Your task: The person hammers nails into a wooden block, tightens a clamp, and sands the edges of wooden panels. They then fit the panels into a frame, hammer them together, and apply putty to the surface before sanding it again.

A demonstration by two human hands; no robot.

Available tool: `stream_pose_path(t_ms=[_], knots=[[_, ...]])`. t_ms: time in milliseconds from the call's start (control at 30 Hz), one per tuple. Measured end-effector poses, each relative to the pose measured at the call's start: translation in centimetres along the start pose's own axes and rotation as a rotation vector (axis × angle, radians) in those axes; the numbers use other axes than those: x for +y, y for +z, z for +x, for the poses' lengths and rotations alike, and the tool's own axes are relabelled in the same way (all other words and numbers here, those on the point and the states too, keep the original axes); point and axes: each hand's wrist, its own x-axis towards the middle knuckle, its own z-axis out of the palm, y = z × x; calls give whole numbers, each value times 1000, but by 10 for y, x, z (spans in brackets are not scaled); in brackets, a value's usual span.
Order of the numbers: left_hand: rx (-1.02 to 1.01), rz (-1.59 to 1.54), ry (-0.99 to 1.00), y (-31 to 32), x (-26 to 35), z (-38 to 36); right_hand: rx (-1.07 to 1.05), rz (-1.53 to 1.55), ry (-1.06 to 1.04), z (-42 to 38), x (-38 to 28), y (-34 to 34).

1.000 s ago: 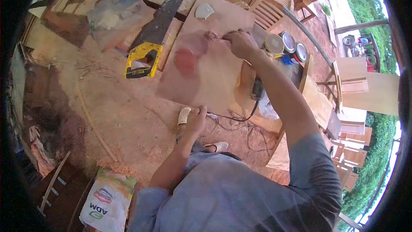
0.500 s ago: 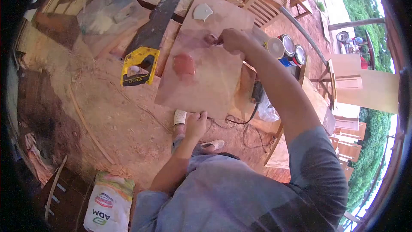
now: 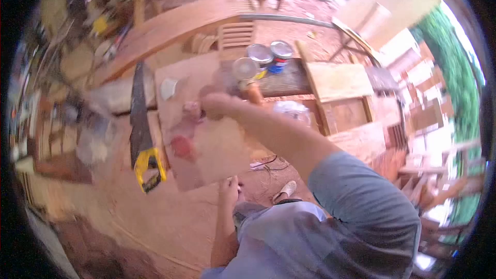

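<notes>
A light brown board (image 3: pixel 219 150) lies before me, with a wet-looking red patch (image 3: pixel 182 146) on it. My right hand (image 3: pixel 216 106) is closed around a small reddish wad (image 3: pixel 192 109), held against the upper part of the board. My left hand (image 3: pixel 230 187) is at the board's near edge, its fingers curled; whether it grips the edge is blurred. A small white piece (image 3: pixel 168 88) rests near the board's far left corner. Left of the board lies a handsaw (image 3: pixel 139 119) with a yellow and black handle.
Several cans (image 3: pixel 279 56) stand beyond my right forearm. A clear plastic bag (image 3: pixel 292 112) lies right of the board. Wooden frames and panels (image 3: pixel 338 82) are at the right, a slatted chair back (image 3: pixel 236 35) behind. My shoe (image 3: pixel 288 189) shows on the dirt floor.
The view has turned and shifted, so the board and saw appear further left and lower. My right hand still holds the wad over the board, and my left hand stays by the near edge.
</notes>
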Motion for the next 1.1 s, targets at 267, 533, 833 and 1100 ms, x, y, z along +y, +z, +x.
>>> stream_pose_path(t_ms=[267,533,833,1100], knots=[[-366,108,71,29,56,43,652,2017,302,-388,35,82],[-606,326,634,196,181,40,1913,1761,736,-632,43,188],[-572,912,1030,438,167,90,1818,445,1402,-612,166,219],[-288,1220,1067,438,176,46,1443,110,1423,-580,177,254]])
